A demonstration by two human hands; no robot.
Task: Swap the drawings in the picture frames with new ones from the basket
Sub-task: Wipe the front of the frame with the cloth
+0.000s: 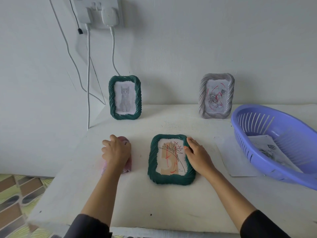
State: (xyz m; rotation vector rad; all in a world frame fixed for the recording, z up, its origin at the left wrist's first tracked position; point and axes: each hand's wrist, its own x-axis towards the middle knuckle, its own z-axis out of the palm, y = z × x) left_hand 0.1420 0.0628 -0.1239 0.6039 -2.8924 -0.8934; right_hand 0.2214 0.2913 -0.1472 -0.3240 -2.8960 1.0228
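Note:
A dark green frame [171,159] lies flat on the white table [154,203], face up, holding a flower drawing scribbled with red. My right hand [197,154] rests on its right edge, fingers on the rim. My left hand [116,152] lies over a pink frame [127,166] lying flat to the left, mostly hidden beneath it. Another green frame [125,97] with a cat drawing stands upright at the back. A grey frame [217,96] with a red-scribbled rose drawing stands at the back right. The purple basket [257,152] at right holds paper drawings [269,150].
A white sheet of paper [229,157] lies on the table partly under the basket. White cables [88,83] hang from wall plugs [103,14] down behind the table's left end. Patterned floor [17,200] shows past the table's left edge.

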